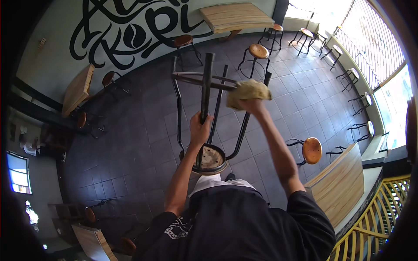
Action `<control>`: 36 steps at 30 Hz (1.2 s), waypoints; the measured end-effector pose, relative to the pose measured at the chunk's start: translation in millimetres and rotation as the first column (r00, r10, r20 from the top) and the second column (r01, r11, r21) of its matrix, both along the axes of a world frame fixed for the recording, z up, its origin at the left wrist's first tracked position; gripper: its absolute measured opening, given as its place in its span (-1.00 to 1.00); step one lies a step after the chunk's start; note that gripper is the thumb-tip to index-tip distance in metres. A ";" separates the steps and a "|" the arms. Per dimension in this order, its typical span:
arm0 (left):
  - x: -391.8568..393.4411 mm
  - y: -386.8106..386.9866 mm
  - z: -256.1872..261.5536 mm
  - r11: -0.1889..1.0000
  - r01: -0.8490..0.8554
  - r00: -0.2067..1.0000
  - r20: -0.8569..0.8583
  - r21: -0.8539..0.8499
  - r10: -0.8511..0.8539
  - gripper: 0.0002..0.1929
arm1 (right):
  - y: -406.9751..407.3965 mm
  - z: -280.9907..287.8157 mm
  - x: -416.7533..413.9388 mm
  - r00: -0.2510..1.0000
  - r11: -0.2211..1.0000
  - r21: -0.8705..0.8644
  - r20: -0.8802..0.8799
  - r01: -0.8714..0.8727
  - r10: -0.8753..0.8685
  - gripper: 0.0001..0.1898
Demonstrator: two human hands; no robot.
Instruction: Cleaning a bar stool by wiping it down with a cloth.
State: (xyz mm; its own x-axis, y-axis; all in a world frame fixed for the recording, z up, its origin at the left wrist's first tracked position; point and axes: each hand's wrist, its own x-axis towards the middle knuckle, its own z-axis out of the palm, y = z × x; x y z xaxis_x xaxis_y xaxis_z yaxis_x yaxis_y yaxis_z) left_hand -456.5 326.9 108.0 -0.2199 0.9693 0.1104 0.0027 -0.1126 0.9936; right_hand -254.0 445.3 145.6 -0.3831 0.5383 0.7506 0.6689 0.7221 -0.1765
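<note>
An upturned stool with black metal legs rests its round seat [210, 158] near my lap, underside facing up. My left hand [200, 129] is closed around its nearest leg [206, 81], partway along. In my right hand [253, 105] is a bunched tan cloth [249, 93], pressed at the footrest ring [196, 78] close to the right-hand leg [243, 130]. The cloth hides that part of the ring and leg, and most of my right fingers.
Dark tiles [137, 143] cover the floor. A wooden-seated stool [312, 150] and a wooden table [339, 182] stand at my right. More stools line the window wall, with one [259, 51] ahead. Wooden tables [236, 14] [78, 89] adjoin the painted wall. A person [30, 146] is far left.
</note>
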 end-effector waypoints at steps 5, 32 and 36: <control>-17.7 3.0 19.3 1.000 -0.028 0.999 0.027 0.002 0.028 -0.82 | -21.1 61.8 -66.6 0.985 0.991 -0.127 0.161 -0.032 0.052 -0.72; -17.2 84.6 26.7 0.990 0.126 0.941 0.325 -0.060 -0.100 -0.80 | -60.7 20.3 99.3 0.961 0.713 -0.658 -0.262 -0.245 0.088 -0.62; 12.5 111.4 39.1 0.961 0.257 0.935 0.226 0.099 -0.273 -0.84 | -102.3 67.1 49.9 0.944 0.754 -0.654 0.284 0.061 0.170 -0.40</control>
State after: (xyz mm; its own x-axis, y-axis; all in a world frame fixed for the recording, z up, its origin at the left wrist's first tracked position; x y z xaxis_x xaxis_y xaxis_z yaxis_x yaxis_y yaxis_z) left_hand -444.0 438.2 147.1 0.0166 0.9880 0.1533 -0.2695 -0.1433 0.9523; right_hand -204.1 343.0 212.8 -0.5727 0.8171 0.0653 0.7325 0.5460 -0.4066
